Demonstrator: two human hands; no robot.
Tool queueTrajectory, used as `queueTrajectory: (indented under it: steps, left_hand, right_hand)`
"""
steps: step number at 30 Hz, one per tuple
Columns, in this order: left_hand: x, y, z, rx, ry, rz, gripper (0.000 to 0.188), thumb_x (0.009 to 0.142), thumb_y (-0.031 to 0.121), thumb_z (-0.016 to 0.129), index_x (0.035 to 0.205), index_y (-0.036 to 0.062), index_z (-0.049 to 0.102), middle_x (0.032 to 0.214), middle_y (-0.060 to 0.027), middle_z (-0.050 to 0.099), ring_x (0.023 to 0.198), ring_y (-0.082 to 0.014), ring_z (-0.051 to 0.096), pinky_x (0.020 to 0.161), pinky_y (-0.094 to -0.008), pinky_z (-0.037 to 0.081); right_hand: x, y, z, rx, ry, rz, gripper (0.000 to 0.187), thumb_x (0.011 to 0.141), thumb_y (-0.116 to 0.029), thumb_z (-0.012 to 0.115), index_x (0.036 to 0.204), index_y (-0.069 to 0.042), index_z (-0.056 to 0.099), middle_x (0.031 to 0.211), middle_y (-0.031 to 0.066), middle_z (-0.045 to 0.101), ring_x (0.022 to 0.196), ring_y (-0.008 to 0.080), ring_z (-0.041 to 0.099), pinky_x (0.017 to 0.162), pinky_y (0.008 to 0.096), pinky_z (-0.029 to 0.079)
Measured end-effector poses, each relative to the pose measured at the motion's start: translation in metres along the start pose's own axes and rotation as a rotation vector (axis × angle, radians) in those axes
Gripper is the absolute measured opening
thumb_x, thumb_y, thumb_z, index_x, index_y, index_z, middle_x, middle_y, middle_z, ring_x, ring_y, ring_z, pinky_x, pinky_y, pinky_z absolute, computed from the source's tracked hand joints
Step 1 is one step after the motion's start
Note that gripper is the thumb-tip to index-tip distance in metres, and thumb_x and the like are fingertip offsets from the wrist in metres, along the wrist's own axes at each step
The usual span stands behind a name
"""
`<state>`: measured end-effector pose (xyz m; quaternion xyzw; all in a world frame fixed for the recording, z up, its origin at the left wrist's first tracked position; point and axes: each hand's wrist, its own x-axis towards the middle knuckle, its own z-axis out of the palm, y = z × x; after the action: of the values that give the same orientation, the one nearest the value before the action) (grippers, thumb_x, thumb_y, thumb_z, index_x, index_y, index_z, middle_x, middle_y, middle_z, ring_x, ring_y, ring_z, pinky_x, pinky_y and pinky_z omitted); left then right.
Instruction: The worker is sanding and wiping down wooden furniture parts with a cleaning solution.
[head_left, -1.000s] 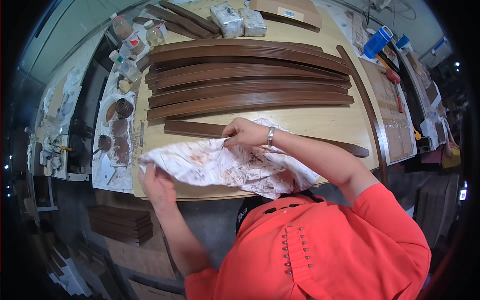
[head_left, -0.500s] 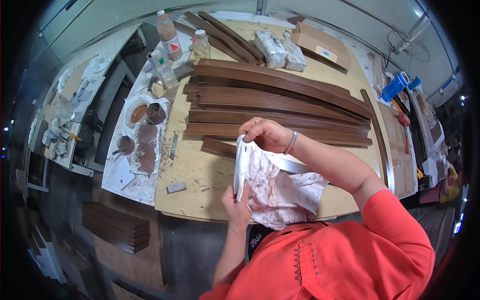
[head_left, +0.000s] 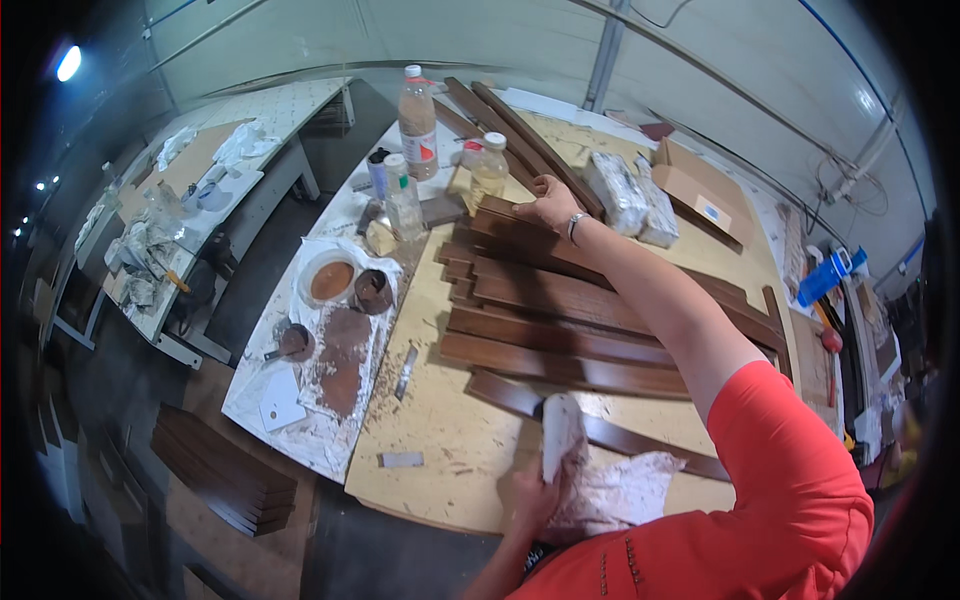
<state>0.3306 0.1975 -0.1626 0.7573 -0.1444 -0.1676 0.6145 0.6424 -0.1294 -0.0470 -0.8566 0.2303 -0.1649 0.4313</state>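
Observation:
My left hand (head_left: 532, 498) is closed on a white cloth (head_left: 615, 490) smeared with brown stains, near the front edge of the table. Part of the cloth stands up folded above that hand, and the rest hangs toward my shirt. My right hand (head_left: 548, 207) reaches across to the far side of a stack of dark brown wooden strips (head_left: 560, 290). Its thumb and fingers grip the farthest strip (head_left: 495, 222) close to its left end. One separate strip (head_left: 610, 432) lies nearer me, partly behind the cloth.
Left of the strips are a tub of brown paste (head_left: 330, 278), dark cups (head_left: 373, 291) and several bottles (head_left: 418, 125). Small scraper-like pieces (head_left: 401, 459) lie on the tabletop. Wrapped blocks (head_left: 618, 195) and a cardboard box (head_left: 705, 190) stand at the back. More strips (head_left: 215, 470) are stacked low at left.
My right hand has let go of the cloth and moved far forward to the farthest strip. My left hand still holds the cloth. The view has shifted, so the table appears lower and farther right.

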Motion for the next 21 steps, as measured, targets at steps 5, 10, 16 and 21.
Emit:
queueTrajectory:
  steps: [5, 10, 16, 21]
  left_hand:
    - [-0.006, 0.006, 0.001, 0.151, -0.153, -0.063, 0.024, 0.076, 0.021, 0.072, 0.094, 0.0080, 0.064, 0.073, -0.0174, 0.063, 0.065, -0.0376, 0.063, 0.057, -0.0446, 0.048]
    - [-0.006, -0.018, 0.007, 0.155, -0.186, 0.122, 0.027, 0.073, 0.019, 0.074, 0.096, 0.0086, 0.064, 0.079, -0.0160, 0.064, 0.067, -0.0353, 0.063, 0.057, -0.0423, 0.050]
    - [-0.007, -0.002, 0.014, 0.023, -0.152, -0.043, 0.035, 0.076, 0.017, 0.072, 0.108, 0.0066, 0.063, 0.080, -0.0153, 0.065, 0.068, -0.0340, 0.065, 0.059, -0.0403, 0.052]
    - [0.001, 0.004, 0.004, 0.057, -0.087, 0.134, 0.034, 0.079, 0.017, 0.073, 0.108, 0.0015, 0.063, 0.084, -0.0183, 0.067, 0.068, -0.0322, 0.067, 0.061, -0.0393, 0.053]
  right_hand:
    - [0.077, 0.015, 0.048, -0.010, 0.072, -0.075, 0.105, 0.049, -0.030, 0.093, 0.133, 0.004, 0.041, 0.129, 0.0184, 0.055, 0.119, 0.0268, 0.054, 0.101, 0.0326, 0.042]
    - [0.130, 0.029, 0.068, 0.203, -0.009, -0.115, 0.100, 0.048, -0.027, 0.093, 0.129, 0.006, 0.045, 0.119, 0.0165, 0.062, 0.108, 0.0255, 0.060, 0.096, 0.0313, 0.045]
    - [0.119, 0.004, 0.026, 0.523, 0.122, -0.233, 0.066, 0.055, -0.009, 0.085, 0.114, -0.001, 0.056, 0.108, 0.0130, 0.066, 0.098, 0.0225, 0.063, 0.090, 0.0348, 0.049]
    - [0.033, -0.068, -0.080, 0.618, 0.033, -0.338, 0.065, 0.060, -0.005, 0.080, 0.118, -0.002, 0.051, 0.106, 0.0086, 0.064, 0.098, 0.0182, 0.061, 0.091, 0.0333, 0.048]
